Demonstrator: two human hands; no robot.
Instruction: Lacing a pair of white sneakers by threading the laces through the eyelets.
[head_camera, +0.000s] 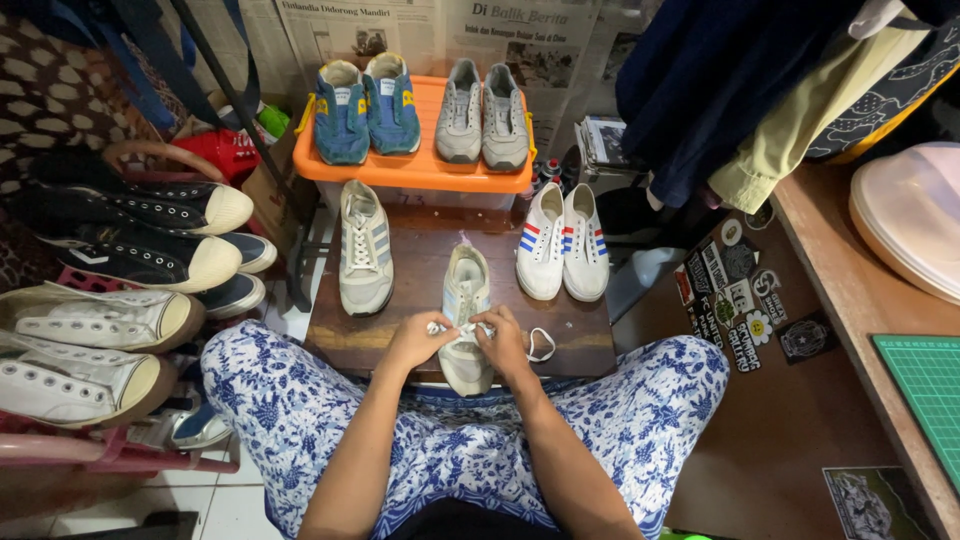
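The cream-coloured sneaker (466, 320) stands toe toward the person at the near edge of a small dark wooden table (420, 250), between the person's knees. Both hands sit over its lacing: the left hand (418, 340) and the right hand (503, 340) each have their fingers pinched shut on the white shoelace (538, 345), a loop of which trails off to the right across the tabletop. The shoe looks light, with a soft, pliable fabric or suede upper and a firmer rubber sole, so it would probably deform if squeezed at the sides and is best steadied at the sole or heel; the flat lace is limp and thin and wants a fingertip pinch near its end. Just beside it to the left lies its likely partner, a grey sneaker with side stripes (365, 248), and to the right a pair of white canvas shoes with red and blue stripes (562, 240). Behind them an orange plastic tray (415, 165) carries a pair of blue suede sneakers (368, 108) and a pair of grey sneakers (482, 112). On the far left, black and white canvas shoes (130, 270) lie stacked on a rack. A green cutting mat (930, 390) rests on a wooden shelf to the right, below hanging clothes.
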